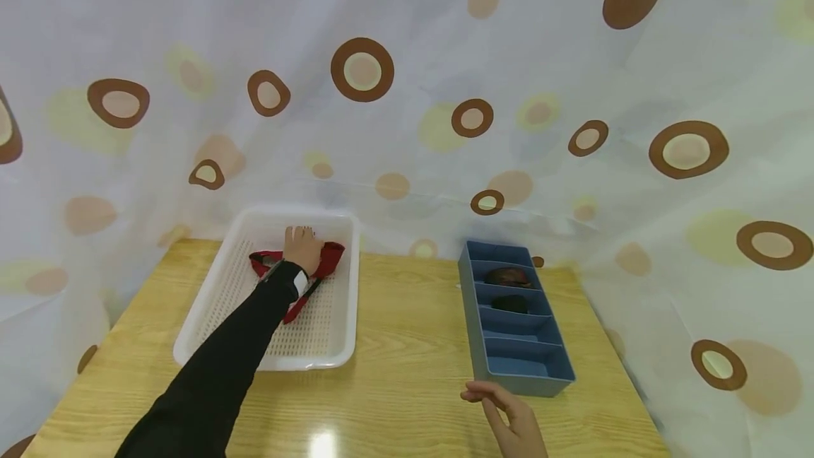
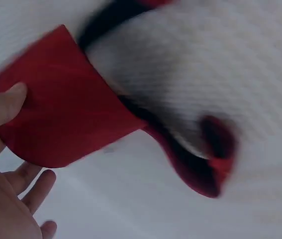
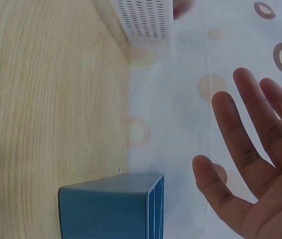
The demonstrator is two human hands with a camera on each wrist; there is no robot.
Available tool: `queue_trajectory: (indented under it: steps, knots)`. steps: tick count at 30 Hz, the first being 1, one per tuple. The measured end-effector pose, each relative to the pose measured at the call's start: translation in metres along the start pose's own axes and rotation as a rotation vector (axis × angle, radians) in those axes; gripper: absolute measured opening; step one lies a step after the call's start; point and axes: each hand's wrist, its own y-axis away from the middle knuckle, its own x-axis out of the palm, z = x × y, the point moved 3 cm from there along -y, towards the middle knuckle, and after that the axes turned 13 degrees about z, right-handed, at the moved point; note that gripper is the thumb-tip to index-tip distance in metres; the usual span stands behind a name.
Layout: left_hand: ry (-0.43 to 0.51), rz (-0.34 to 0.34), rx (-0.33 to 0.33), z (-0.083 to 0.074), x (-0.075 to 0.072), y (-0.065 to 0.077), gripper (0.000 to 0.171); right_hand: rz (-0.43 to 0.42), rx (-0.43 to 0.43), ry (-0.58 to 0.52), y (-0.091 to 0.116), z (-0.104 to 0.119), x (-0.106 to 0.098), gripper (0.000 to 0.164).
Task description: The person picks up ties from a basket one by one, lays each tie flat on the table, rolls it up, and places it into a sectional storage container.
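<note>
My left hand (image 1: 303, 249) is inside the white basket, pinching the wide end of a red cloth strip with a dark side (image 2: 66, 109). In the left wrist view the thumb lies on top of the red cloth and some fingers are behind it. The rest of the strip twists away over the basket's perforated floor, partly blurred. More red and black cloth (image 1: 299, 308) trails below the hand in the head view. My right hand (image 1: 511, 419) holds nothing, its fingers loosely extended, close to the front end of the blue divided box (image 1: 531, 386).
The white basket (image 1: 346, 345) stands at the left of the wooden table (image 1: 407, 345). In the blue box, a dark reddish bundle (image 1: 509, 277) and a black bundle (image 1: 511, 304) lie in separate compartments. A patterned cloth (image 1: 407, 140) hangs behind the table.
</note>
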Motion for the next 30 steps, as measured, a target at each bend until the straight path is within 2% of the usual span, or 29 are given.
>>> queue_trajectory:
  steps: [3, 7, 9, 10, 12, 15, 17, 18, 20, 22, 24, 26, 28, 30]
  knots:
    - [0.214, -0.087, 0.102, -0.016, -0.042, 0.017, 0.033, 0.019, -0.015, 0.006, -0.005, -0.002, 0.001, 0.019]
    - [0.583, -0.086, 0.303, -0.048, -0.110, 0.057, 0.029, 0.030, -0.017, -0.017, -0.023, 0.006, 0.003, 0.018]
    - [0.721, -0.081, 0.419, -0.065, -0.138, 0.084, 0.023, 0.021, -0.026, -0.012, -0.036, 0.015, 0.005, 0.019]
    - [0.771, -0.079, 0.479, -0.073, -0.151, 0.098, 0.023, 0.015, -0.041, -0.010, -0.044, 0.020, 0.007, 0.024]
    - [0.810, -0.087, 0.601, -0.089, -0.173, 0.126, 0.021, 0.020, -0.091, -0.003, -0.061, 0.031, 0.013, 0.038]
    - [0.844, -0.095, 0.769, -0.105, -0.196, 0.165, 0.031, 0.060, -0.172, -0.045, -0.086, 0.048, 0.023, 0.066]
    - [0.917, -0.076, 0.868, -0.113, -0.205, 0.184, 0.044, 0.102, -0.205, -0.104, -0.099, 0.055, 0.028, 0.078]
    - [0.964, -0.064, 0.915, -0.116, -0.206, 0.192, 0.052, 0.128, -0.226, -0.140, -0.104, 0.058, 0.030, 0.079]
    - [1.058, -0.043, 0.995, -0.119, -0.207, 0.203, 0.066, 0.203, -0.257, -0.185, -0.112, 0.062, 0.034, 0.069]
    - [1.144, -0.041, 1.059, -0.121, -0.206, 0.208, 0.074, 0.310, -0.304, -0.227, -0.116, 0.064, 0.038, 0.053]
    - [1.242, -0.065, 1.123, -0.122, -0.202, 0.209, 0.065, 0.455, -0.359, -0.317, -0.114, 0.064, 0.044, 0.036]
    - [1.364, -0.106, 1.178, -0.119, -0.195, 0.208, 0.051, 0.568, -0.376, -0.417, -0.109, 0.061, 0.046, 0.032]
    - [1.510, -0.152, 1.207, -0.112, -0.186, 0.210, 0.037, 0.582, -0.384, -0.475, -0.102, 0.055, 0.040, 0.030]
    - [1.655, -0.177, 1.217, -0.099, -0.174, 0.215, 0.029, 0.481, -0.319, -0.441, -0.092, 0.046, 0.024, 0.026]
